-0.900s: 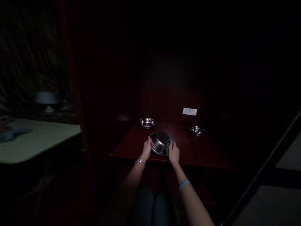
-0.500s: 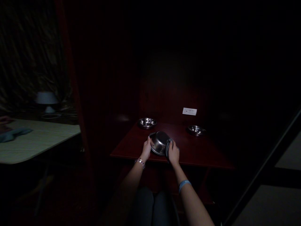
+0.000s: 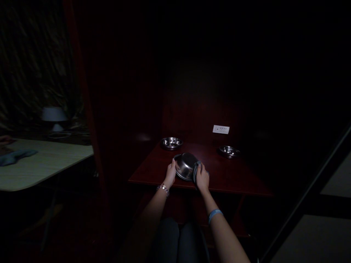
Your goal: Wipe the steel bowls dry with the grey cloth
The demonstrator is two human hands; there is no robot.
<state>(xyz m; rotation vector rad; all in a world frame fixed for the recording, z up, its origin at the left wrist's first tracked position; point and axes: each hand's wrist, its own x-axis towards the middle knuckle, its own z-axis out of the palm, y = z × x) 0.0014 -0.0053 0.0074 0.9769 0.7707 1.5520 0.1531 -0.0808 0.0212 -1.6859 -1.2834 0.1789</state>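
Tilted with its outer base up, a shiny metal bowl [image 3: 185,166] is held above the front of the dark red desk [image 3: 153,170]. My left hand [image 3: 170,173] grips the bowl's left rim. On the opposite side, my right hand [image 3: 202,178] is closed around a dark grey cloth [image 3: 195,171] pressed against the bowl's rim. Another metal bowl [image 3: 171,143] sits upright at the back left of the desk. A third metal bowl [image 3: 229,151] stands upright at the back right. The inside of the held bowl is hidden from me.
A white socket panel [image 3: 221,129] is on the back wall. To the left, past a dark red partition, stands a pale table [image 3: 60,157] with a bluish cloth [image 3: 18,157] and part of another person's hand [image 3: 6,140]. A lamp [image 3: 54,117] is behind it. The surroundings are very dark.
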